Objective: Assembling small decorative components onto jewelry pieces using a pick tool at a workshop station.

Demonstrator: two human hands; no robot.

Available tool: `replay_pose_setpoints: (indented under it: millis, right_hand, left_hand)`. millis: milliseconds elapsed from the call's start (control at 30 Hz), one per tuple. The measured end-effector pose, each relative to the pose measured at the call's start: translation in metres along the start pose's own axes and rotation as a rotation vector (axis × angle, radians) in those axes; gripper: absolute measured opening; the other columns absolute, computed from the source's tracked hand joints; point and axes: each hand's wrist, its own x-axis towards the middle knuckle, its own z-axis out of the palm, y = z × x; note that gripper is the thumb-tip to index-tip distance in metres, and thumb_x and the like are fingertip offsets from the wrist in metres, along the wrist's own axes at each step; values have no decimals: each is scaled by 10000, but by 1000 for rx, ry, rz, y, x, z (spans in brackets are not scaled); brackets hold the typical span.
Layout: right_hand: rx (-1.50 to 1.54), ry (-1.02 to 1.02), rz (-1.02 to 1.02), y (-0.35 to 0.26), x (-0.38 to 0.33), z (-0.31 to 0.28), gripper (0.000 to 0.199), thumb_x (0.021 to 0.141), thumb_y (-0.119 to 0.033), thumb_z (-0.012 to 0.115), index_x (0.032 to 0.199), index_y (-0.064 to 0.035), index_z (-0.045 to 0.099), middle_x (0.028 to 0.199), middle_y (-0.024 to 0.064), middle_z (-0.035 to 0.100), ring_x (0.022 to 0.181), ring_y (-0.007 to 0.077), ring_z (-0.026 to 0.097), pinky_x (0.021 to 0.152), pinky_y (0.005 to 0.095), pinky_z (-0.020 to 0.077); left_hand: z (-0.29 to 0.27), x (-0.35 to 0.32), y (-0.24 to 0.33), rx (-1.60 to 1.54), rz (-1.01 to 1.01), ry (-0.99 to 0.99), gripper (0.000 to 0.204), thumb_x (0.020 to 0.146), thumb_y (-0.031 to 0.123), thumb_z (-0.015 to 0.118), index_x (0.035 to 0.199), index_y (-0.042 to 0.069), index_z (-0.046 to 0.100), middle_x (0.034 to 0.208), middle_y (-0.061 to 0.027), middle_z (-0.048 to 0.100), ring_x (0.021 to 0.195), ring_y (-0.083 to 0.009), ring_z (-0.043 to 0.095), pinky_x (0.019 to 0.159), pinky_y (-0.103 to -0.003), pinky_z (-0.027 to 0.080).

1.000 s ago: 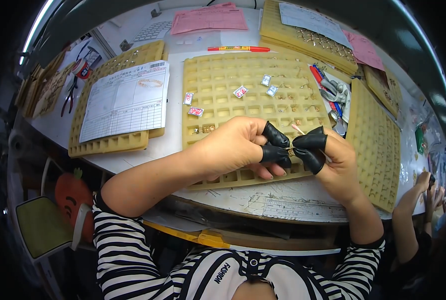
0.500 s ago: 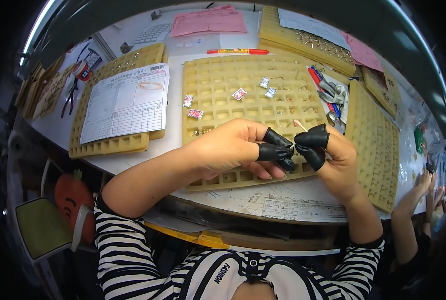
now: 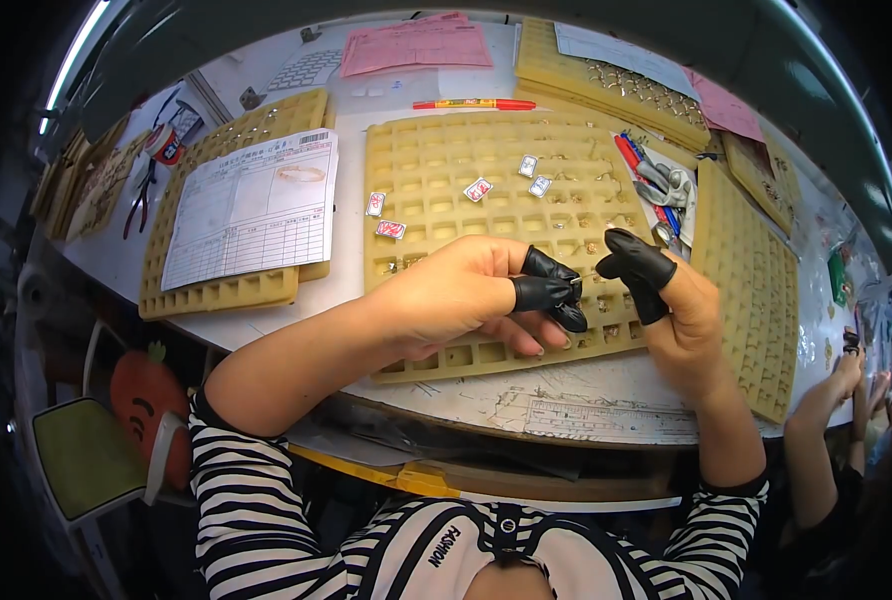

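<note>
Tags (image 3: 478, 190): red or blue writing, eleven to one o'clock.
Form (image 3: 251, 210): printed grid, ten o'clock.
Left hand (image 3: 461, 285): pinching tiny shiny piece (image 3: 574, 282).
Right hand (image 3: 684, 310): cannot tell if grasping.

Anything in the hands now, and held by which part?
Left hand seems to pinch a tiny shiny piece; which part, can't tell. Right hand: can't tell.

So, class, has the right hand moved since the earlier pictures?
Yes: the right hand has shifted slightly rightward against the yellow tray, away from the left hand.
</note>
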Motion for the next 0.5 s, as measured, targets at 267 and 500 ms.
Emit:
replay_pose_setpoints:
  millis: [267,500]
  right_hand:
    - [-170,-9,-213,-6,1,4,316,644,48,622,948,-28,586,656,102,576,518,263,548,462,336,423]
    - [-186,-22,-170,-5,-1,5,310,619,71,596,920,-5,590,621,99,550,504,257,544,453,330,428]
  left_hand:
    - [0,0,0,29,6,4,217,883,151,531,1034,0,569,908,-125,628,800,-190,640,675,-260,535]
    - [1,-1,-1,-3,21,18,210,860,210,584,930,12,588,840,-70,626,745,-128,625,641,-220,511]
